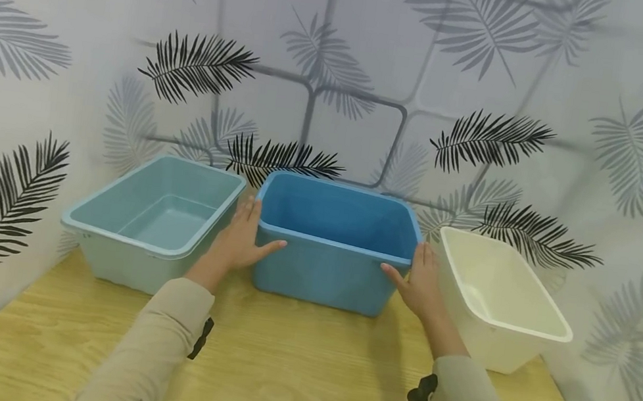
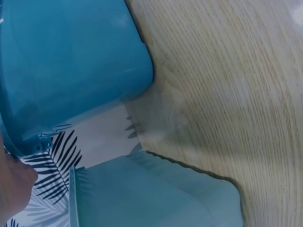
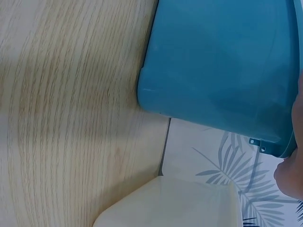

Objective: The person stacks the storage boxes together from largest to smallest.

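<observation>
A blue plastic tub [image 1: 320, 266] stands on the wooden table between two other tubs. My left hand [image 1: 240, 237] rests against its left end, fingers straight along the rim and thumb spread over the front wall. At the tub's right front corner, my right hand [image 1: 422, 278] touches the rim in the same way, thumb pointing inward across the front. The left wrist view shows part of the left hand [image 2: 16, 189] at the blue rim. In the right wrist view, part of the right hand [image 3: 291, 170] meets the rim. Fingertips are hidden in both wrist views.
A pale blue-green tub [image 1: 136, 262] stands left of the blue one, close by the left hand. To the right is a cream tub [image 1: 496, 339], close by the right hand. Wood-grain table [image 1: 278, 368] lies in front; a leaf-patterned wall [image 1: 362, 53] rises behind.
</observation>
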`<state>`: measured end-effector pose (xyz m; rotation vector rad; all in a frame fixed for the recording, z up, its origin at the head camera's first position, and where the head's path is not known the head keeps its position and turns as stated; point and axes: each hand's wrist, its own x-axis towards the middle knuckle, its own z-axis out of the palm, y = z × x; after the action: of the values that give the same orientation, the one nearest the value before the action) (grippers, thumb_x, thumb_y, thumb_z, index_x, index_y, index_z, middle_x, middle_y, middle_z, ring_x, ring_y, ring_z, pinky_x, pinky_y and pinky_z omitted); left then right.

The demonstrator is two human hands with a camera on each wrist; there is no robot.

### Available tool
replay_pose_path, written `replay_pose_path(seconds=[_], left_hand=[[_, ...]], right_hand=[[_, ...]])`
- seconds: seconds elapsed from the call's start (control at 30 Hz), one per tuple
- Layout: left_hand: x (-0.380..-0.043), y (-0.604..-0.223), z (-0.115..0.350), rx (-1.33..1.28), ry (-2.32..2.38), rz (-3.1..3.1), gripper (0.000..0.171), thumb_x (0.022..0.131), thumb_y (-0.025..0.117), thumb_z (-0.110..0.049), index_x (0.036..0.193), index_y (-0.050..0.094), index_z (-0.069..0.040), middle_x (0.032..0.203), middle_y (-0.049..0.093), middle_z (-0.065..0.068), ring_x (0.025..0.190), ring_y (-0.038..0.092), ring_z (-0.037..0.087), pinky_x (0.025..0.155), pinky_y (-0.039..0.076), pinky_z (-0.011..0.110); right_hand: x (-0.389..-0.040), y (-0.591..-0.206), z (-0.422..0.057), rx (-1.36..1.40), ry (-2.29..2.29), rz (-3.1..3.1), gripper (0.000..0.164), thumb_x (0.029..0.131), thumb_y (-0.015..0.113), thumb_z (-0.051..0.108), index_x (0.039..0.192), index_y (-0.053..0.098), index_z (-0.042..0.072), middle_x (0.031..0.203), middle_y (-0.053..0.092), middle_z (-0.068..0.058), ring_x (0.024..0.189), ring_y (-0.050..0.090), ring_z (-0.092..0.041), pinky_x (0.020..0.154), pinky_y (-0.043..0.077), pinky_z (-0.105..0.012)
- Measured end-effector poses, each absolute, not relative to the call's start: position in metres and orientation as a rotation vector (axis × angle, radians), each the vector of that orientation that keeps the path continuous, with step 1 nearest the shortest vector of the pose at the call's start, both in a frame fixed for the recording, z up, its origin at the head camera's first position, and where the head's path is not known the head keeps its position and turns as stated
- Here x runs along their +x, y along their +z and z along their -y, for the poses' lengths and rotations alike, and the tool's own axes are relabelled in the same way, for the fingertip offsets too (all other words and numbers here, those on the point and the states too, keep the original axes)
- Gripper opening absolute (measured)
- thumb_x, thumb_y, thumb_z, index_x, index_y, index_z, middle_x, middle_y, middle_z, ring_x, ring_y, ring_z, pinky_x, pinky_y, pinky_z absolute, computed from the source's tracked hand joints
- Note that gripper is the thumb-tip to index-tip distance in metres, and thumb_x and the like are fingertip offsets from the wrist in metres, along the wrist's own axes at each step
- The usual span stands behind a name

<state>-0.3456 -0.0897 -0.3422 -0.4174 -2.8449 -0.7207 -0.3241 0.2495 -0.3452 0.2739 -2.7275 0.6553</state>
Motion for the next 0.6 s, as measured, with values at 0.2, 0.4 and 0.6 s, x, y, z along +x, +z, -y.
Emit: replay_pose_path(seconds=[0.2, 0.4, 0.6], left_hand=[[-0.3459, -0.3440, 0.0870, -0.403, -0.718, 2.837, 0.096, 0.084, 0.045, -0.060, 0.144, 0.000, 0.001, 0.151, -0.007, 0.018, 0.140, -0.002, 0.035, 0.102, 0.031, 0.055], [-0.3466, -0.3470, 0.0861, -0.376, -0.711, 2.823, 0.091, 0.086, 0.042, -0.059, 0.143, 0.006, 0.002, 0.151, -0.008, 0.019, 0.139, -0.009, 0.035, 0.101, 0.032, 0.054], [-0.3478, -0.3483, 0.0858, -0.369, -0.736, 2.815, 0.086, 0.089, 0.042, -0.054, 0.142, 0.009, 0.005, 0.151, -0.005, 0.022, 0.139, -0.008, 0.036, 0.106, 0.024, 0.054]], right_hand=[[-0.3243, -0.3469, -0.2499, 0.262, 0.689, 2.730, 0.087, 0.089, 0.053, 0.036, 0.136, 0.005, -0.019, 0.144, 0.001, -0.037, 0.134, 0.000, -0.049, 0.110, 0.008, -0.057], [-0.3250, -0.3476, -0.2495, 0.253, 0.709, 2.695, 0.083, 0.090, 0.053, 0.033, 0.134, 0.009, -0.021, 0.141, 0.005, -0.040, 0.133, 0.005, -0.051, 0.109, 0.010, -0.057], [-0.3251, -0.3476, -0.2492, 0.232, 0.669, 2.672, 0.078, 0.088, 0.056, 0.029, 0.132, 0.016, -0.023, 0.138, 0.013, -0.042, 0.131, 0.012, -0.052, 0.109, 0.015, -0.056]])
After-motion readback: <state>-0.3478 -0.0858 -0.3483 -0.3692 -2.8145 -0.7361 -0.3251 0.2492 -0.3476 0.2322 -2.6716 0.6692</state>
